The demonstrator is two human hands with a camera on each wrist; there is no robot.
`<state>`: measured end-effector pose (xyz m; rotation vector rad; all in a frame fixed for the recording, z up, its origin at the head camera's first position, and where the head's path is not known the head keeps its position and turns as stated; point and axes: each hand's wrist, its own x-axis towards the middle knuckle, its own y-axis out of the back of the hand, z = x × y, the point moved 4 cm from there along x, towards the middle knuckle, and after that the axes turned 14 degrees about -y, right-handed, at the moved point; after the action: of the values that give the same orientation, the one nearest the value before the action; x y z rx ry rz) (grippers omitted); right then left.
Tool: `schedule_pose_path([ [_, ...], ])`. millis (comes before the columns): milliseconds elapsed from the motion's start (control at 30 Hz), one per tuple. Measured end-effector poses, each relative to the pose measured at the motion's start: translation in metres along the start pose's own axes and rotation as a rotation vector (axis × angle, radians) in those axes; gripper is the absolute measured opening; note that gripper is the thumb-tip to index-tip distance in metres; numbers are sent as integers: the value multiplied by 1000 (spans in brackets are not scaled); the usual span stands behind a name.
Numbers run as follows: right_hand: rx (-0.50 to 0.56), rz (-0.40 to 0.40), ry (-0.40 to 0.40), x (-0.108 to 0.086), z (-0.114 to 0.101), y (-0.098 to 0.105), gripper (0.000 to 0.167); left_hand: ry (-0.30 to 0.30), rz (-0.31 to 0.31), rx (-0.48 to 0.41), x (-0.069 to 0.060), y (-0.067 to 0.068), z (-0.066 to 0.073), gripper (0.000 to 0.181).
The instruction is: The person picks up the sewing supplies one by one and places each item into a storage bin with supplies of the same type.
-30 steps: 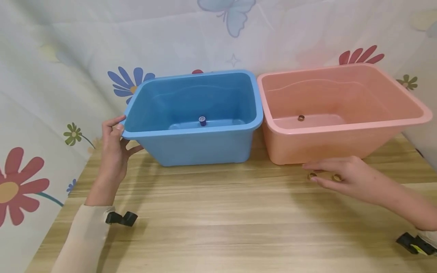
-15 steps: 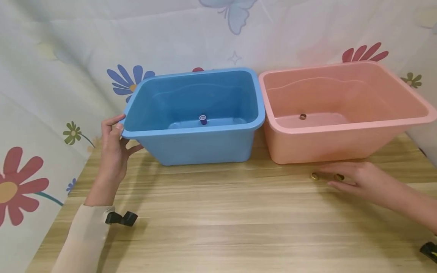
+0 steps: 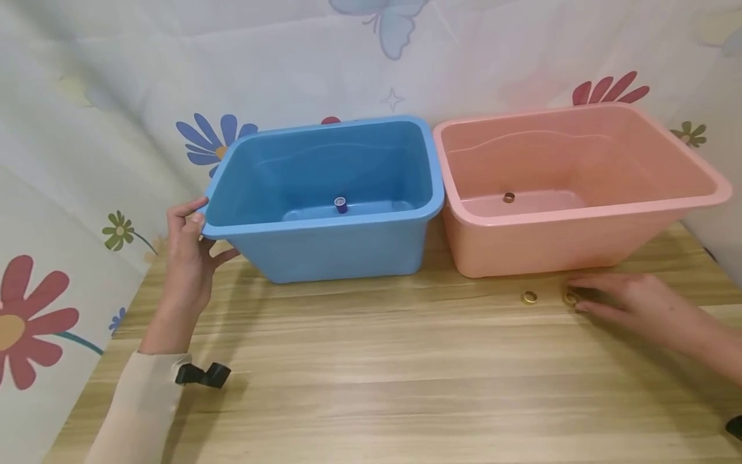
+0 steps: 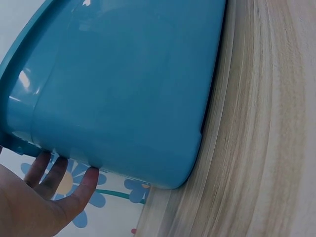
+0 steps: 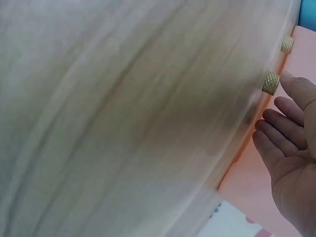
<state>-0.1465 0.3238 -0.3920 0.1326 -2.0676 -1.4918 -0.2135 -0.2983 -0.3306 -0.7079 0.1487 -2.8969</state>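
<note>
My left hand [image 3: 190, 264] grips the left rim of the blue bin [image 3: 324, 251]; in the left wrist view its fingertips [image 4: 90, 173] touch the bin's side [image 4: 118, 98]. My right hand [image 3: 652, 312] is at the right brass ring [image 3: 570, 298], thumb and forefinger apart around it. The right wrist view shows the thumb tip [image 5: 286, 76] beside that ring [image 5: 271, 83], the other fingers loosely bent. Another brass ring [image 3: 530, 297] lies to the left on the table. Both rings are in front of the pink bin [image 3: 539, 248].
A small purple-and-white cylinder [image 3: 341, 205] is in the blue bin. A dark brass ring [image 3: 509, 198] lies in the pink bin. The bins stand side by side at the back of the wooden table [image 3: 371, 374], before a flowered cloth [image 3: 475, 58].
My right hand has moved right, from around the left ring to the right one. Both rings still lie on the table. My left hand keeps its grip on the blue bin.
</note>
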Motion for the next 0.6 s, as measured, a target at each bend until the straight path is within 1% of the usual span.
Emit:
schedule_pose_path([
  [167, -5, -1, -35, -1, -2, -5, 41, 1, 12, 4, -1, 0, -1, 39],
  [267, 0, 15, -48, -1, -3, -7, 38, -3, 15, 4, 1, 1, -2, 40],
  [433, 8, 27, -45, -1, -5, -8, 30, 4, 29, 4, 1, 1, -2, 39],
  [600, 6, 23, -51, 0, -6, -8, 29, 7, 43, 4, 0, 1, -2, 39],
])
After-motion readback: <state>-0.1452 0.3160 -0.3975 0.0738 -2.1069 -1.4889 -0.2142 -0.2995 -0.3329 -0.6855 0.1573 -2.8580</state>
